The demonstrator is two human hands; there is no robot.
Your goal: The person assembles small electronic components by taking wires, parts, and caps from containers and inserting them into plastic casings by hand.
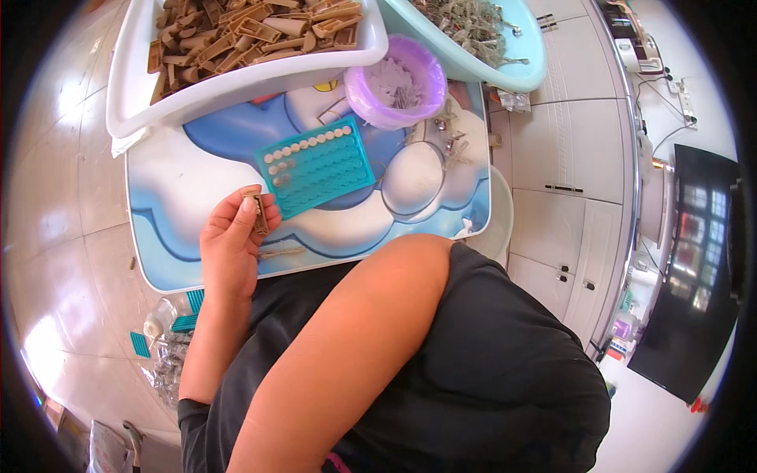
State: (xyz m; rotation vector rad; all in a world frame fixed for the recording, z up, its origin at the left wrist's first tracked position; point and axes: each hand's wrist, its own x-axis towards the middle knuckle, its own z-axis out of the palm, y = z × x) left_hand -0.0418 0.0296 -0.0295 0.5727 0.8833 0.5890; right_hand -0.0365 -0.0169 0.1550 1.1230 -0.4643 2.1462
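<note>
- Brown piece (pixel 259 221) is sitting over the near-left part of the table (pixel 162 185), and the left hand (pixel 233 229) is pinching it, thumb against fingers; right hand isn't showing
- Teal tray (pixel 335 177) is lying just beyond, pale discs (pixel 307 142) filling its far row plus a few at the left; can't tell if it's getting filled or emptied
- White bin (pixel 122 94) is holding a big heap of brown parts (pixel 252 31), so I'm guessing loads are left
- Purple bowl (pixel 367 98) and pale aqua tub (pixel 538 59) are holding plenty too

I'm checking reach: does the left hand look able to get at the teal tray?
Probably yes: the left hand appears beside the teal tray, nothing visibly between, though it holds a brown piece.
</note>
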